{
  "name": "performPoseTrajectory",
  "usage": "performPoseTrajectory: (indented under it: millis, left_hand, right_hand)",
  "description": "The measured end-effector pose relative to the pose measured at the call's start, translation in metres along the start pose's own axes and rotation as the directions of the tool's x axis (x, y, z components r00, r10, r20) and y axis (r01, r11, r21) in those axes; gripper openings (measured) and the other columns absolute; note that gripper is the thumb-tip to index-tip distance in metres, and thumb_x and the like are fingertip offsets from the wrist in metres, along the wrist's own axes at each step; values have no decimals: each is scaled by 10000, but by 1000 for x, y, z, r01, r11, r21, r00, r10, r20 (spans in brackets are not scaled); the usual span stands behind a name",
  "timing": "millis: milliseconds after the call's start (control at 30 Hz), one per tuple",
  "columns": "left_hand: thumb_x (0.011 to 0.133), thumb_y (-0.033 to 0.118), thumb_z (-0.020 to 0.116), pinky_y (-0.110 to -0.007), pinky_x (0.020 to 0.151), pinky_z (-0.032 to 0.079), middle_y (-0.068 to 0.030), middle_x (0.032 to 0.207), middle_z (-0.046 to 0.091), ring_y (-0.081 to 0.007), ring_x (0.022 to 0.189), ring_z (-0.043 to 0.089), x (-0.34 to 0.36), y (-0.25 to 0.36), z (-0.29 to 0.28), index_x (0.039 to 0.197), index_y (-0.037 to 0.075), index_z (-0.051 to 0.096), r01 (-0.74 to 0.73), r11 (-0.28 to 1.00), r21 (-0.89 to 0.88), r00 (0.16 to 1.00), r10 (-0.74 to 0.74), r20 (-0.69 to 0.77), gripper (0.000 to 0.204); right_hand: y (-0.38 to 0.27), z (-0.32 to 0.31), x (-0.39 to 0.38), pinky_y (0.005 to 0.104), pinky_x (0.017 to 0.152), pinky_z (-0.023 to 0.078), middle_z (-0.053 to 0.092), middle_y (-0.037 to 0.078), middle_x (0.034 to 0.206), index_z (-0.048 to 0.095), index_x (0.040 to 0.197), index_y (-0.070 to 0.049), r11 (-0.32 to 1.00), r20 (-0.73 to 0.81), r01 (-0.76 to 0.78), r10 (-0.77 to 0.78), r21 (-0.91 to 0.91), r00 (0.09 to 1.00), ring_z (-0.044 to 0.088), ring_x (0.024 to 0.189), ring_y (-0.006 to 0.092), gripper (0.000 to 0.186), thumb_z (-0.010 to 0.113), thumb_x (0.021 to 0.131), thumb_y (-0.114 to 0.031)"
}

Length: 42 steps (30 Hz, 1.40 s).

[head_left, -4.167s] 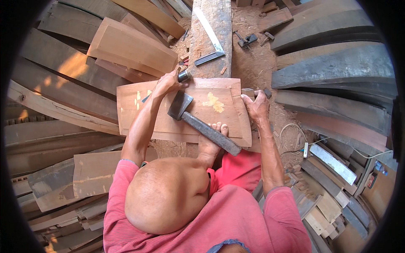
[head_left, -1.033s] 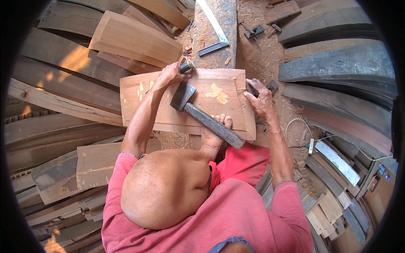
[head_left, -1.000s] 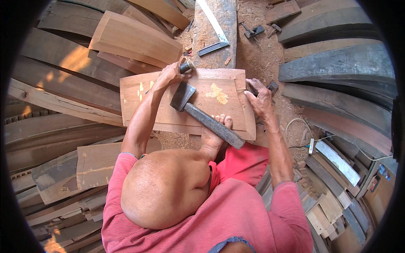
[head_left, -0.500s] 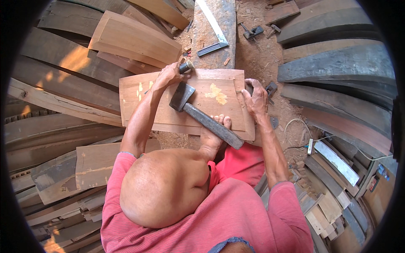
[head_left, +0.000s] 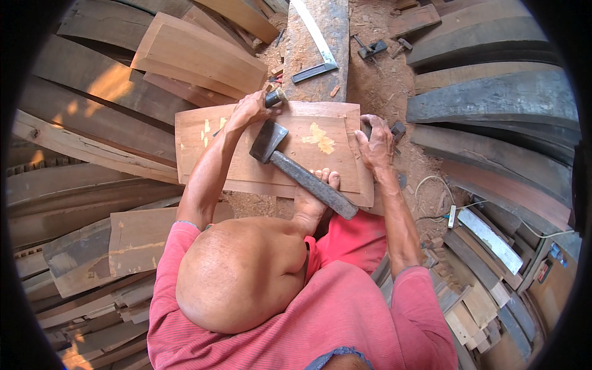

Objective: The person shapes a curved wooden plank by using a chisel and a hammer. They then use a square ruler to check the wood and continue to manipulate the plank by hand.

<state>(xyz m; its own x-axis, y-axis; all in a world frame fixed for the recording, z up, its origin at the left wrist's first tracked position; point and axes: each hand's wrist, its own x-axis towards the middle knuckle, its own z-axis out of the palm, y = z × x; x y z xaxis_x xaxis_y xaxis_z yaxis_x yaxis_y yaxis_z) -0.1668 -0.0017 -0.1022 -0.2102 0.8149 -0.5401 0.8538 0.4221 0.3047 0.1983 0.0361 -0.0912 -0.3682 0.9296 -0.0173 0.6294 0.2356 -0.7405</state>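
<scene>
My left hand (head_left: 250,112) is closed round the dark handle (head_left: 274,97) of a slim tool, its blade partly hidden by my wrist, over a wooden panel (head_left: 283,120) with pale patches. A hammer (head_left: 268,142) with a heavy square head lies diagonally across the panel. My bare foot (head_left: 308,209) presses at the panel's lower edge, under the hammer's handle. At the right edge my right hand (head_left: 376,143) is bent round a dark object, mostly hidden by my fingers, beside another dark tool (head_left: 398,129). What exactly it grips is unclear.
A worn plank (head_left: 320,86) beyond the panel carries a metal square (head_left: 311,71). A hand plane (head_left: 370,49) lies among shavings. Curved boards (head_left: 487,98) are stacked on both sides, with loose panels (head_left: 203,55) at upper left and a cable with a white strip (head_left: 451,216) at right.
Compared with 4.2 seconds ago, the panel and both hands appear higher in view. Over the last second my right hand's fingers have shifted slightly at the panel's edge; my left hand keeps its grip.
</scene>
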Motion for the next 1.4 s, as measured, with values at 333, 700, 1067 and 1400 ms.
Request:
performPoseTrajectory:
  millis: [333, 700, 1067, 1400]
  left_hand:
    - [739, 559, 833, -465, 960, 505, -231, 1190, 693, -398, 1159, 643, -3, 6, -2, 1186, 37, 645, 5, 1000, 3, 1000, -5, -12, 713]
    - [795, 445, 810, -495, 942, 504, -219, 1154, 701, -416, 1134, 638, -20, 6, 4, 1181, 72, 649, -101, 995, 22, 979, 103, -173, 560]
    - [813, 440, 798, -497, 941, 511, -218, 1135, 711, -410, 1109, 656, -17, 2, 9, 1206, 105, 667, -104, 994, 10, 973, 104, -206, 533]
    - [813, 469, 798, -499, 900, 535, -242, 1068, 722, -423, 1055, 683, -16, 16, -13, 1112, 68, 668, -59, 997, 54, 976, 69, -206, 517]
  right_hand:
    - [15, -4, 4, 450, 933, 522, 704, 190, 1108, 636, 1189, -46, 990, -62, -92, 99, 107, 993, 673, 1047, 365, 389, 759, 831, -136]
    - [54, -54, -61, 456, 941, 510, 697, 255, 1125, 609, 1247, -6, 958, -38, -288, 288, 7, 957, 678, 1063, 406, 493, 747, 839, -246]
    - [73, -20, -89, 431, 947, 512, 689, 230, 1134, 603, 1252, 11, 952, -48, -305, 306, 18, 951, 671, 1065, 353, 513, 772, 825, -217]
    - [-70, -39, -86, 460, 966, 515, 643, 231, 1151, 619, 1228, -23, 992, 258, -100, 116, -75, 959, 644, 1052, 390, 395, 664, 911, -254]
